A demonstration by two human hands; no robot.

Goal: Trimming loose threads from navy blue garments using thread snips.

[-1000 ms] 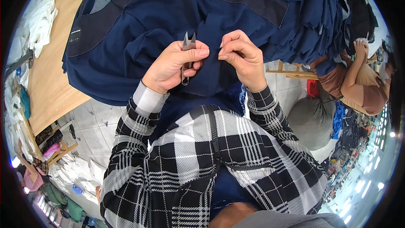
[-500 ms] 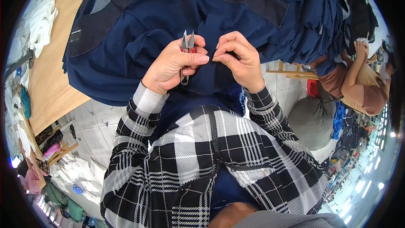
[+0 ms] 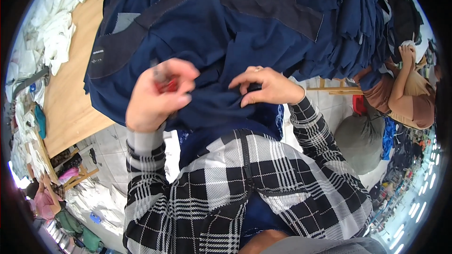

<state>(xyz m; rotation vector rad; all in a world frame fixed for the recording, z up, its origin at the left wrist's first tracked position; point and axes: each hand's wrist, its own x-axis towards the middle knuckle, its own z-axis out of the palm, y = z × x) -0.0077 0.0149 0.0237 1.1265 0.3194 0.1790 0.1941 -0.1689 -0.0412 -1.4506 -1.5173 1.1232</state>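
Note:
My left hand (image 3: pixel 149 102), smeared by motion, is closed around a pair of small thread snips (image 3: pixel 167 84) with red on them. It is over the left front part of a dark navy garment (image 3: pixel 188 33) that covers the table. To its right, my right hand (image 3: pixel 270 87) is above the near edge of the same cloth. Its thumb and fingers are apart, and nothing shows between them. The garment has a darker band along its edge, a light grey patch and a small label at the left.
Bare wooden tabletop (image 3: pixel 70 108) runs along the left, with white cloth pieces (image 3: pixel 59 42) on it. A thick stack of navy garments (image 3: pixel 348 33) is at the far right. Beyond it, another person (image 3: pixel 400 87) sits near a grey stuffed sack (image 3: pixel 360 141). White cloth heaps (image 3: pixel 101 202) lie lower left.
My hands have moved apart. The left went left and down with the snips; the right came down slightly, and its pinch opened. The view shifted a little, too.

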